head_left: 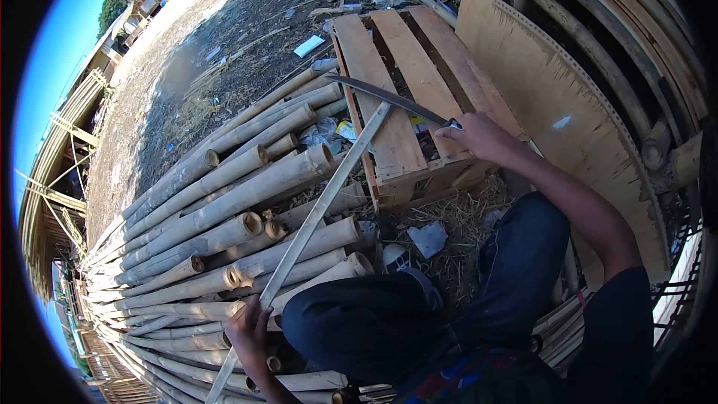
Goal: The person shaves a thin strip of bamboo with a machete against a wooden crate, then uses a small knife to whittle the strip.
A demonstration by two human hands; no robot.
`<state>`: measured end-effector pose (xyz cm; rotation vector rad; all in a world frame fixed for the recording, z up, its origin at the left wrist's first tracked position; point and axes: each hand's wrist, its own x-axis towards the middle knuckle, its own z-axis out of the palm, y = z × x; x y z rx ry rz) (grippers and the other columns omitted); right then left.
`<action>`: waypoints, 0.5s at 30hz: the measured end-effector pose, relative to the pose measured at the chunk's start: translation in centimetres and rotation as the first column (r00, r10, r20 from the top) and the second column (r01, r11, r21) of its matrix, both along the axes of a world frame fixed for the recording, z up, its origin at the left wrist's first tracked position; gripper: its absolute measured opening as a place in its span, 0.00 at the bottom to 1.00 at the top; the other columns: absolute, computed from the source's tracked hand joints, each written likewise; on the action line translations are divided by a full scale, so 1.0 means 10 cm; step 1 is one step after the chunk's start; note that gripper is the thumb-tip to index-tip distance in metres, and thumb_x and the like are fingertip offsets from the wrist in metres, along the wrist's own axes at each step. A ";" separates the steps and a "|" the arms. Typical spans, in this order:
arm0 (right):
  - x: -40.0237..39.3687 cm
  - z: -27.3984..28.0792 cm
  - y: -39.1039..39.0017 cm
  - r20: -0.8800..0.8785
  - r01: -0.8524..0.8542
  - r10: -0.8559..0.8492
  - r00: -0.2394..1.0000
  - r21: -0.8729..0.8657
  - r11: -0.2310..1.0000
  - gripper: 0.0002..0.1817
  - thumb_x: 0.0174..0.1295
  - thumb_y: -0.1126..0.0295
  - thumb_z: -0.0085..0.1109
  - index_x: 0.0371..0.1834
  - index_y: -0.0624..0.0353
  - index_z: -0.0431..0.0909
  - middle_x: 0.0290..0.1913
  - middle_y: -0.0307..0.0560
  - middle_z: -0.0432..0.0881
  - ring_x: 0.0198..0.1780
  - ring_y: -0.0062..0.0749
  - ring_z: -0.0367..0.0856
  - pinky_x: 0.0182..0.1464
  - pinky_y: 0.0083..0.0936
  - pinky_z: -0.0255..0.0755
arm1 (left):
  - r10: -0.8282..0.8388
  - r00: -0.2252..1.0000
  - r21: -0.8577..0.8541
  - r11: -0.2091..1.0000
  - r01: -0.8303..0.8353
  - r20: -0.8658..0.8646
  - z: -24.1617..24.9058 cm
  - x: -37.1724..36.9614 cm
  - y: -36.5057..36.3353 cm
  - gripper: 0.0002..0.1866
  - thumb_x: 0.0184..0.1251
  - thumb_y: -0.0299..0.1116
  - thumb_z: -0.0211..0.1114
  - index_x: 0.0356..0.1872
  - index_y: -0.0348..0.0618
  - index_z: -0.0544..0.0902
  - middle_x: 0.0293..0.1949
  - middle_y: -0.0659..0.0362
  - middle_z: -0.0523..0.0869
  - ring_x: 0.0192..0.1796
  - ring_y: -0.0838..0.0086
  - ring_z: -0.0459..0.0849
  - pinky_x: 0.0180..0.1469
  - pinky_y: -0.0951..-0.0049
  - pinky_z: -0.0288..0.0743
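Note:
My right hand (475, 137) is closed round the handle of a machete (396, 99), over the near edge of a wooden crate (400, 135). The long dark blade points up and to the left. A pale, split bamboo strip (313, 226) runs slantwise from the bottom of the view to the crate. Its far end meets the blade near the middle. My left hand (248, 329) grips the strip lower down, beside my bent knee. The strip's lower end leaves the view at the bottom.
Many cut bamboo poles (247, 187) lie piled on the left and under my legs. To the right leans a curved plywood sheet (553, 97). A grey stone-like piece (428, 239) lies by my shoe (396, 256). Litter and dry grass cover the ground.

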<state>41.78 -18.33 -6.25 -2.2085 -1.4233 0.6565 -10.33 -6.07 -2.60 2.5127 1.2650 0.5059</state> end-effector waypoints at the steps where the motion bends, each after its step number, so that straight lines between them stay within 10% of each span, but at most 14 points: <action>1: 0.09 -0.05 0.00 -0.006 0.155 -0.156 0.988 -0.054 0.986 0.35 0.68 0.42 0.54 0.25 0.71 0.75 0.14 0.52 0.74 0.22 0.45 0.80 0.31 0.40 0.73 | 0.077 0.996 -0.051 0.996 -0.079 -0.036 -0.02 -0.10 -0.01 0.18 0.54 0.27 0.73 0.47 0.31 0.85 0.27 0.45 0.84 0.28 0.58 0.83 0.35 0.67 0.74; 13: -0.21 0.30 0.05 -0.171 0.191 -0.193 0.966 -0.027 0.981 0.33 0.69 0.42 0.54 0.26 0.67 0.78 0.12 0.47 0.72 0.18 0.36 0.79 0.27 0.38 0.71 | 0.173 0.985 -0.031 0.985 -0.173 -0.006 0.00 0.01 0.04 0.17 0.55 0.26 0.73 0.46 0.30 0.85 0.24 0.46 0.81 0.25 0.59 0.80 0.31 0.66 0.71; 15: -0.22 0.28 0.05 -0.181 0.123 -0.120 0.976 0.007 0.992 0.31 0.69 0.44 0.56 0.28 0.67 0.77 0.14 0.41 0.73 0.14 0.24 0.75 0.20 0.25 0.69 | 0.030 0.999 0.038 0.999 -0.031 0.038 -0.01 0.12 0.03 0.17 0.55 0.26 0.74 0.46 0.31 0.85 0.23 0.47 0.81 0.24 0.60 0.80 0.29 0.66 0.71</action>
